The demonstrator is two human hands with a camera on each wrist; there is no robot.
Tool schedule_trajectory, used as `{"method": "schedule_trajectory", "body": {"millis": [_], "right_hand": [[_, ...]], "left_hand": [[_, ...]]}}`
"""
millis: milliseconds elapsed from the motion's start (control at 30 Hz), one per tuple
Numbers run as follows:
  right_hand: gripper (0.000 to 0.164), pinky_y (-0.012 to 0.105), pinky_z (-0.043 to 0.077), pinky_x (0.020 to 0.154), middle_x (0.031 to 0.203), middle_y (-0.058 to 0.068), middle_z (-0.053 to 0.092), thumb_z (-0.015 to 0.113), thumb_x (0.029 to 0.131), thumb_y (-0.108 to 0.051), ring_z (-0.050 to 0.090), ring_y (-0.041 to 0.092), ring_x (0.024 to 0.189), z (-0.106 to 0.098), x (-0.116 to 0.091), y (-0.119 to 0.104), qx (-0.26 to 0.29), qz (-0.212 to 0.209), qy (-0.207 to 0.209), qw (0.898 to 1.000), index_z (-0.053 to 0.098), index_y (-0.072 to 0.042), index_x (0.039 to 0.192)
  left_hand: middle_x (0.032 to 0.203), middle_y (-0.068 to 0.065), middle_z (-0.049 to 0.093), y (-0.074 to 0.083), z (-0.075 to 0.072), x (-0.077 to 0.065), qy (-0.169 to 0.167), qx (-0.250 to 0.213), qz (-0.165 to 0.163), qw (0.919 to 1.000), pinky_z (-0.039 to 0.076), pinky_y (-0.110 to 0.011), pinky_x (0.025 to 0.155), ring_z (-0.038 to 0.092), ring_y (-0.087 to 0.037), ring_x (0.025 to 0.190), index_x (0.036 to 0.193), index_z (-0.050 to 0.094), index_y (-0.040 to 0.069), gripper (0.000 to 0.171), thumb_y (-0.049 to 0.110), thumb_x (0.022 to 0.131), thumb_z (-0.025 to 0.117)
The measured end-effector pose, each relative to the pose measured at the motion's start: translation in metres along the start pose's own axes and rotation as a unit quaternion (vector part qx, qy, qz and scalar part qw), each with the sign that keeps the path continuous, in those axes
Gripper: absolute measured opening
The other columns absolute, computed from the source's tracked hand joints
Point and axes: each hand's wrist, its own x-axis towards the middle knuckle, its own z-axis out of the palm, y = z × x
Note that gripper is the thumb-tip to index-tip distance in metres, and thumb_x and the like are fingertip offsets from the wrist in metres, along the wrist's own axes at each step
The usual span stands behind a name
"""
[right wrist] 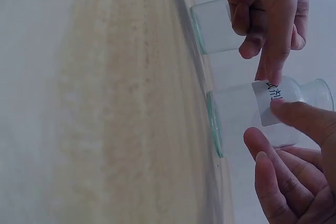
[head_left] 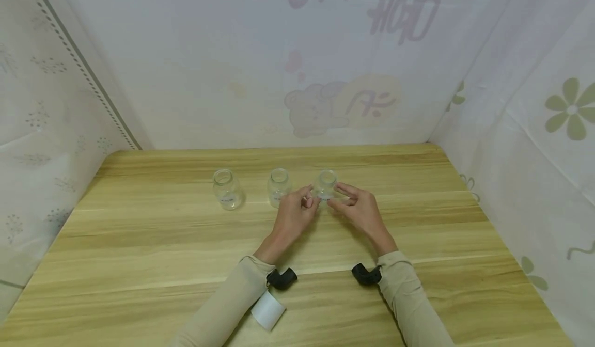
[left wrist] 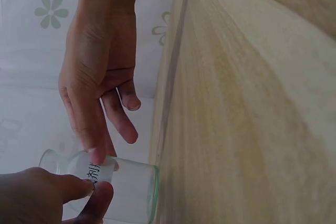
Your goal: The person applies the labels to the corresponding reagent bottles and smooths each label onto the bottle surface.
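Three clear glass jars stand upright in a row. My left hand (head_left: 294, 211) and right hand (head_left: 360, 210) are on either side of the rightmost glass jar (head_left: 327, 178), gripping it with curled fingers. A white label (right wrist: 265, 109) with dark writing lies on its front. In the right wrist view, both thumbs press the label, while the right fingers reach around the glass. Close to my left hand stands the middle jar (head_left: 279, 177), partly covered by it. The left jar (head_left: 226, 191) also bears a small label.
A white roll (head_left: 268, 311) lies on the wooden table (head_left: 153, 254) beside my left forearm. Both wrists carry black curved devices, the left device (head_left: 281, 279) and the right device (head_left: 366, 274). Printed cloth (head_left: 209, 78) encloses the table's back and sides.
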Motion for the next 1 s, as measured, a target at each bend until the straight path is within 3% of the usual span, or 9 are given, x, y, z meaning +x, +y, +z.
{"method": "schedule_trajectory", "body": {"millis": [100, 300, 567, 733, 867, 1000], "right_hand": [[0.055, 0.026, 0.056, 0.063, 0.135, 0.014, 0.067, 0.082, 0.092, -0.025, 0.077, 0.023, 0.079, -0.0005, 0.0002, 0.0006, -0.001, -0.006, -0.002, 1.000, 0.063, -0.004, 0.140], [0.055, 0.023, 0.057, 0.071, 0.136, 0.015, 0.065, 0.080, 0.094, -0.022, 0.077, 0.023, 0.074, -0.0026, 0.0008, 0.0009, -0.005, -0.014, -0.011, 1.000, 0.061, -0.003, 0.141], [0.049, 0.031, 0.059, 0.058, 0.139, 0.016, 0.063, 0.074, 0.098, -0.013, 0.076, 0.026, 0.073, -0.0053, 0.0001, 0.0021, 0.012, -0.005, -0.026, 1.000, 0.059, -0.002, 0.143], [0.051, 0.027, 0.055, 0.055, 0.139, 0.015, 0.064, 0.076, 0.097, -0.017, 0.077, 0.026, 0.074, -0.0044, -0.0007, 0.0008, 0.006, -0.004, -0.022, 1.000, 0.060, -0.003, 0.143], [0.058, 0.025, 0.055, 0.059, 0.137, 0.015, 0.065, 0.080, 0.094, -0.025, 0.077, 0.023, 0.075, -0.0017, -0.0007, -0.0002, -0.006, -0.008, -0.014, 1.000, 0.060, -0.003, 0.143], [0.061, 0.025, 0.056, 0.061, 0.135, 0.017, 0.066, 0.082, 0.092, -0.027, 0.077, 0.021, 0.074, 0.0013, -0.0007, -0.0012, -0.020, -0.020, -0.004, 1.000, 0.059, 0.000, 0.142]], "left_hand": [[0.090, -0.017, 0.075, 0.0001, 0.0002, 0.0005, -0.002, 0.004, 0.000, 1.0000, 0.050, -0.024, 0.066, 0.066, -0.013, 0.063, 0.066, 0.045, 0.012, 0.042, 0.005, 0.095, 0.075], [0.120, -0.027, 0.070, 0.0005, -0.0011, -0.0012, -0.004, -0.018, 0.003, 0.9998, 0.054, -0.028, 0.067, 0.071, -0.015, 0.061, 0.065, 0.046, 0.011, 0.042, 0.002, 0.096, 0.072], [0.123, -0.026, 0.069, 0.0013, -0.0021, -0.0025, -0.010, -0.023, -0.002, 0.9997, 0.053, -0.024, 0.062, 0.077, -0.027, 0.082, 0.066, 0.047, 0.009, 0.040, -0.019, 0.089, 0.065], [0.122, -0.026, 0.069, 0.0008, -0.0012, -0.0023, -0.012, -0.014, 0.002, 0.9998, 0.053, -0.023, 0.062, 0.074, -0.019, 0.069, 0.066, 0.048, 0.010, 0.040, -0.006, 0.095, 0.070], [0.114, -0.025, 0.073, 0.0001, -0.0004, -0.0013, -0.006, -0.011, 0.004, 0.9999, 0.057, -0.028, 0.065, 0.073, -0.017, 0.067, 0.066, 0.047, 0.011, 0.041, 0.004, 0.095, 0.075], [0.080, -0.015, 0.073, -0.0007, 0.0005, -0.0006, 0.001, -0.005, 0.012, 0.9999, 0.061, -0.035, 0.076, 0.070, -0.016, 0.071, 0.066, 0.045, 0.011, 0.043, 0.008, 0.093, 0.078]]}}
